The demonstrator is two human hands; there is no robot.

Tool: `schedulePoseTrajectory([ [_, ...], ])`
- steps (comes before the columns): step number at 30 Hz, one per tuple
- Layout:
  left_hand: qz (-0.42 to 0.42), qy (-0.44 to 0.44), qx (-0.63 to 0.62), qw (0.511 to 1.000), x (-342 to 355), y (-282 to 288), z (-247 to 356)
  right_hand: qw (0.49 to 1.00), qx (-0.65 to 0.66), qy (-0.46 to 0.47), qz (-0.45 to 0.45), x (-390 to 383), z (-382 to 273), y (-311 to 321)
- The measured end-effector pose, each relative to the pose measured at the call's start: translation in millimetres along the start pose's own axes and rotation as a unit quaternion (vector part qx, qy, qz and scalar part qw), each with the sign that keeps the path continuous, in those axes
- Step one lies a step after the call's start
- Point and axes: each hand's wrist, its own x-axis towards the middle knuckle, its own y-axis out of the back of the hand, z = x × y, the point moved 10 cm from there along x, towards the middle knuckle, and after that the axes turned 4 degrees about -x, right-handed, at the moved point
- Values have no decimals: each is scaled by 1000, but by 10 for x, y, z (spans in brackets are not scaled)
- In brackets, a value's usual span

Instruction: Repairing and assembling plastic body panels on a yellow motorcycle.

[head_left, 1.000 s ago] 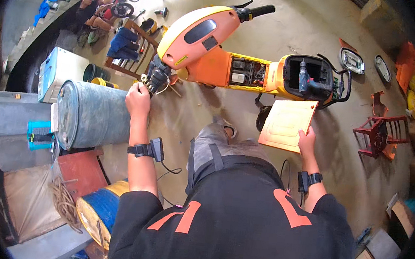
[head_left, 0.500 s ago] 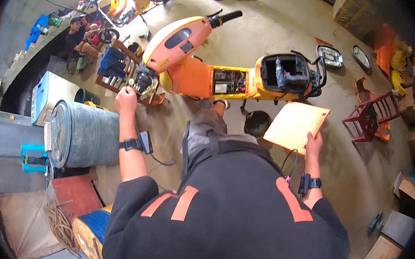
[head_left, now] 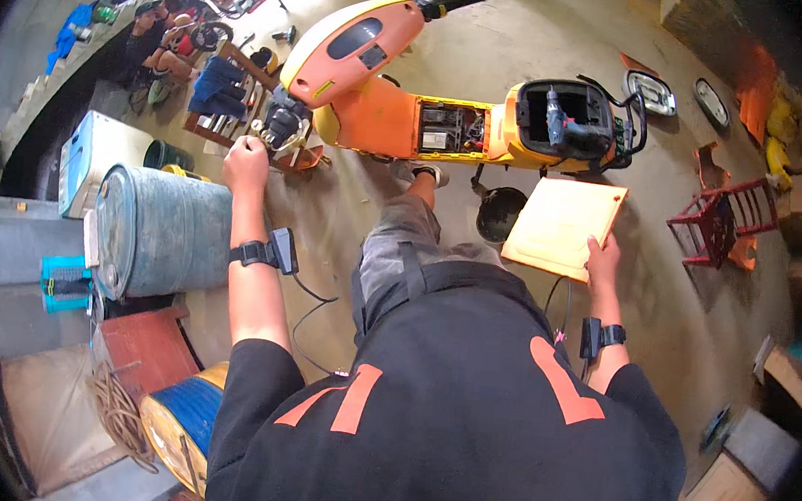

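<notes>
My right hand (head_left: 602, 260) grips the right edge of a flat, square, orange-yellow panel (head_left: 566, 226), holding it near the rear of the scooter. My left hand (head_left: 246, 160) is closed in a fist beside the scooter's front end; whatever it may hold is too small to make out. Ahead stands an orange and yellow scooter (head_left: 365, 121), its handlebar toward the upper middle. In its footboard is an open compartment (head_left: 451, 130) showing components inside. A cordless drill (head_left: 567, 131) lies in the open bay under the seat position.
A blue drum (head_left: 166, 236) and a white box (head_left: 105, 164) stand at left, near a cable spool (head_left: 182, 423). A dark round basin (head_left: 499, 214) sits by the scooter. Red stool frames (head_left: 723, 219) lie at right. Another person (head_left: 146, 42) sits at far left.
My view has shifted, so the drum and scooter sit higher in the picture. The panel has come slightly left and closer to the scooter's rear. Both hands keep their closed shape.
</notes>
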Motion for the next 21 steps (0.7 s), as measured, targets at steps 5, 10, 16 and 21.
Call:
schedulePoseTrajectory([
  [5, 12, 18, -8, 1000, -48, 33, -5, 998, -27, -42, -37, -134, -48, -78],
  [10, 25, -14, -30, 999, -59, 82, 53, 996, -72, -36, -47, -109, 51, -86],
  [16, 32, 5, -31, 999, -79, 67, -61, 997, -45, -25, -61, 3, 40, -103],
  [21, 26, 21, -32, 999, -71, 77, 26, 999, 8, 23, -40, 125, -13, 4],
])
